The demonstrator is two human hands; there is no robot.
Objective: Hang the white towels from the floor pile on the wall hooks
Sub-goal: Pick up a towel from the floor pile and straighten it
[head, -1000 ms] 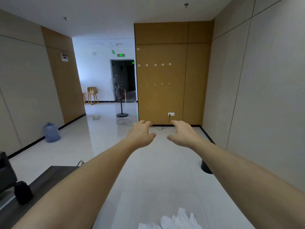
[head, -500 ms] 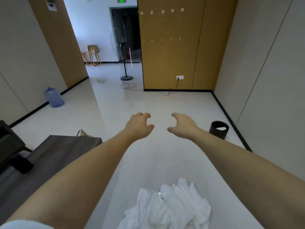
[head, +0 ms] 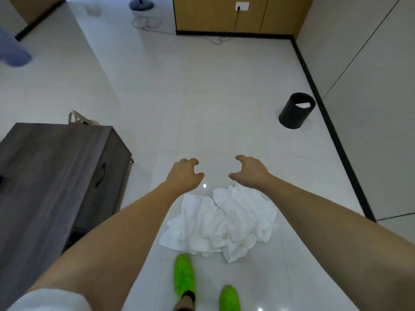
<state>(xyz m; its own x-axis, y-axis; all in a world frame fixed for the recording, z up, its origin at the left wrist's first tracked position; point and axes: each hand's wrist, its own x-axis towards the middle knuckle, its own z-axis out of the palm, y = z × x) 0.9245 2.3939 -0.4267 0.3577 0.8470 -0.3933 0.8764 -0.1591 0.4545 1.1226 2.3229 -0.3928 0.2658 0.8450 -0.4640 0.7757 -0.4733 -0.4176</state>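
Note:
A crumpled pile of white towels point(head: 221, 223) lies on the pale tiled floor just ahead of my feet. My left hand point(head: 185, 173) hangs in the air above the pile's far left edge, fingers loosely curled, holding nothing. My right hand point(head: 249, 171) hovers above the pile's far right edge, also loosely curled and empty. Neither hand touches the towels. The wall hooks are out of view.
A dark wooden cabinet point(head: 54, 176) stands at the left. A black waste bin point(head: 295, 111) sits near the right wall. A wooden wall panel point(head: 224, 14) with a socket and trailing cables point(head: 148, 23) lies ahead. My green shoes point(head: 184, 274) stand below the pile.
My view has tilted down from the wall and its hooks to the floor; the towel pile has come fully into view. Both hands stay outstretched and empty.

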